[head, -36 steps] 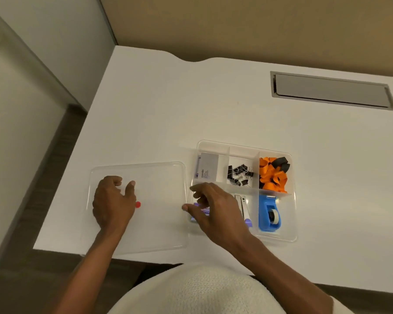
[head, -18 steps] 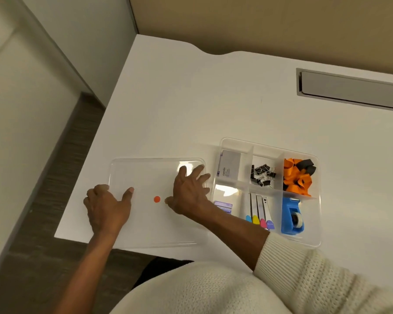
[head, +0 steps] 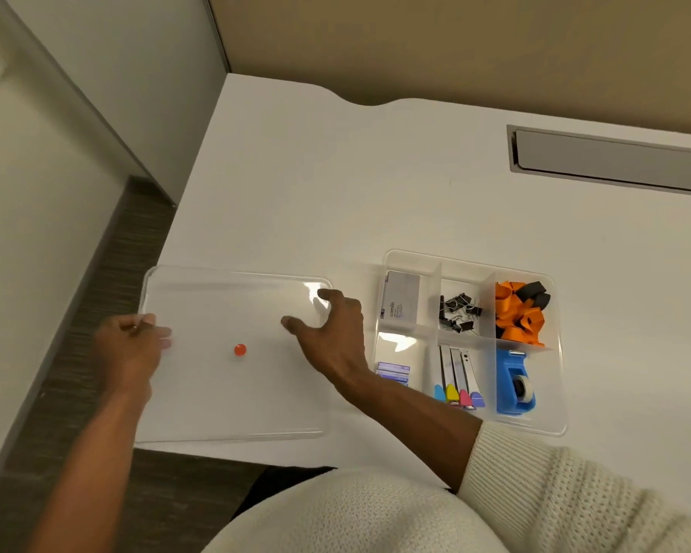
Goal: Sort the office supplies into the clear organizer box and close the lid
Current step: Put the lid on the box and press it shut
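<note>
Between the two hands, flat on the white desk, lies the clear rectangular plastic lid with a small red knob at its centre. The left hand curls over the lid's left edge, thumb on top and fingers seemingly tucked under the rim, so it looks to be gripping that side. The right hand spreads over the lid's right edge, thumb lying on the top face and fingers wrapping the far right corner; whether those fingers have closed under the rim I cannot tell.

Just to the right of the right hand sits the clear divided organizer box, open, with the supplies sorted in: a pale box of staples, black binder clips, orange and black clips, a blue tape dispenser, index tabs with coloured tips and small purple packets.

The lid looks light, thin and smooth, probably a little flexible across its span and slippery on the flat faces. The rims at opposite short sides are the sensible purchase, as both hands now approach them; the knob would serve one hand alone. The lid's near edge overhangs or nearly reaches the desk front, so a slip there could drop it.
</note>
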Motion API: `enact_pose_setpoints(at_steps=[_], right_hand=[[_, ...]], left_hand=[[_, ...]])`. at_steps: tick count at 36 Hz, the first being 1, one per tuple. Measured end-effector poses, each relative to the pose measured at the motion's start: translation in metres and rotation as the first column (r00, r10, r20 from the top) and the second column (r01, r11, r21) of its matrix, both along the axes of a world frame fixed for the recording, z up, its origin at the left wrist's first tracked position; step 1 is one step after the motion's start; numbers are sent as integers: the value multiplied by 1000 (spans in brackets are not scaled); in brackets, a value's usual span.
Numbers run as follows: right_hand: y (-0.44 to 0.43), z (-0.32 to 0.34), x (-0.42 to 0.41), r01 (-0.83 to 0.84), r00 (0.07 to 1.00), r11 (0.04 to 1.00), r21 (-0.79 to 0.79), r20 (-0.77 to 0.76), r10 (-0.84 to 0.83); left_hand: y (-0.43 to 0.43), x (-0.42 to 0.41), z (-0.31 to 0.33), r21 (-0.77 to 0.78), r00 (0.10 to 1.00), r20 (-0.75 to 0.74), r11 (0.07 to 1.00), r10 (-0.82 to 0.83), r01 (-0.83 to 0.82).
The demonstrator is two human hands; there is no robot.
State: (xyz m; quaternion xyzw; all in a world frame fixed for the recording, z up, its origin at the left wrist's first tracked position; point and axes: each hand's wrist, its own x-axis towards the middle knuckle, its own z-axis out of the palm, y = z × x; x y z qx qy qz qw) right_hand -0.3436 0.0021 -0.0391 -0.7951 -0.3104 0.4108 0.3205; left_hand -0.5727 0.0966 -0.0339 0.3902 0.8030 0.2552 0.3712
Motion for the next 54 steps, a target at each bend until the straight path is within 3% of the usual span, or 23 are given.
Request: enact_pose_setpoints(at_steps=[3,6,10,14,20,26,32,36,39,45,54], right_hand=[[0,12,-1,143,982,986,85,-139,-131],[-1,32,-2,138,975,975,176,-194,-103],[-9,56,6,20,998,957,289,-57,-4],[-28,66,42,-12,997,946,325,75,-13],[-70,54,122,16,954,985,171,293,-66],[-124,46,192,203,925,972,120,301,-231],[-155,33,237,230,907,972,40,355,-229],[-160,12,254,217,904,976,-30,385,-189],[-161,-5,259,118,897,988,-96,437,-65],[-169,-16,247,29,837,996,-88,547,24],[-189,-29,239,11,778,989,-147,623,84]], left_hand=[[9,-11,11,40,1000,-8,999,8,-8],[16,-13,17,51,1000,21,999,16,-17],[19,7,15,23,993,117,1000,-4,2],[10,46,12,12,980,170,995,-103,102],[-27,127,12,43,918,208,941,-338,337],[-63,197,14,43,784,112,791,-611,610],[-89,248,8,-34,640,-26,640,-768,768],[-94,263,-7,-77,594,-85,600,-800,797],[-96,268,-16,-81,593,-142,606,-793,791],[-109,271,-27,-99,536,-239,570,-810,816],[-110,263,-43,-98,543,-205,569,-815,817]])
